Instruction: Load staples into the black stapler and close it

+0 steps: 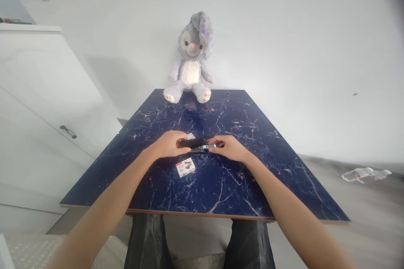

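A black and silver stapler (pixel 197 143) lies across the middle of the table, held between both hands. My left hand (pixel 169 143) is closed around its left end, thumb toward me. At the opposite end, the fingers of my right hand (pixel 231 147) pinch the silver metal part. A gap shows between the black upper part and the metal below it. Just in front of the stapler lies a small white box (pixel 185 167) with red print and a dark picture on it. Behind the stapler, partly hidden by it and my left hand, is another small white printed piece (pixel 191 136).
A blue marbled table (pixel 221 189) spans the space in front of me. At its far edge a grey-lilac plush toy (pixel 191 67) sits against the wall. A white cabinet (pixel 41 105) stands left. Clear plastic packaging (pixel 366 174) lies on the floor at right.
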`<state>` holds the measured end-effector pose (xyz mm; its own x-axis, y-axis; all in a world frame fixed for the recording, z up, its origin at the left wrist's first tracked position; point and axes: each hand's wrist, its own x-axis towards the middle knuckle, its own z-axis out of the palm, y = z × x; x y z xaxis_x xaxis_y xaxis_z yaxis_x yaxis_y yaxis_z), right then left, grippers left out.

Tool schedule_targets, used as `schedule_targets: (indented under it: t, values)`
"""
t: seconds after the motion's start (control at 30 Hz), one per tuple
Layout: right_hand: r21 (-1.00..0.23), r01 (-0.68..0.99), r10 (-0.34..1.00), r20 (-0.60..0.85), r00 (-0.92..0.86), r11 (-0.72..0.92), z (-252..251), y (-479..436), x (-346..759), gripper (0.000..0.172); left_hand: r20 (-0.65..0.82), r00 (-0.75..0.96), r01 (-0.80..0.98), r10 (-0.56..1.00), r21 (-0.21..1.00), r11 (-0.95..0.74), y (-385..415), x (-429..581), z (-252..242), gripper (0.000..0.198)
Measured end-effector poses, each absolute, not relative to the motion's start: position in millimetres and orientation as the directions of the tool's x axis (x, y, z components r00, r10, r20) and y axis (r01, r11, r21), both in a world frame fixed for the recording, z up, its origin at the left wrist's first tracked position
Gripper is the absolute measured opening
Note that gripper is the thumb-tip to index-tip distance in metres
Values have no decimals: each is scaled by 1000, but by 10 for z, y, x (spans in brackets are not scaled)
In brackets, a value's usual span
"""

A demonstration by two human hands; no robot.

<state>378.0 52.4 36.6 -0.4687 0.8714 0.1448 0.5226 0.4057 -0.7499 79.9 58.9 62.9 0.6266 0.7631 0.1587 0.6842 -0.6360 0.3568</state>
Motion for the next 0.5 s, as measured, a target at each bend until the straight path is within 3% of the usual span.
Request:
schedule_targets:
  t: [0.13,0.27,0.4,0.5]
  values:
    - [-640,696,928,73,-366,325,479,497,3849,32,42,627,713,778,371,-595,607,734,664,33]
    - [-578,684,866,83,-493,445,459,381,3696,28,15,621,724,784,373,-581,610,749,659,30]
    - [-507,647,811,218,-543,570,346,261,3444,77,43,614,722,788,374,-582,605,781,654,31]
    - [-479,646,797,240,-554,594,292,234,3361,96,61,627,703,776,384,-599,609,789,650,31]
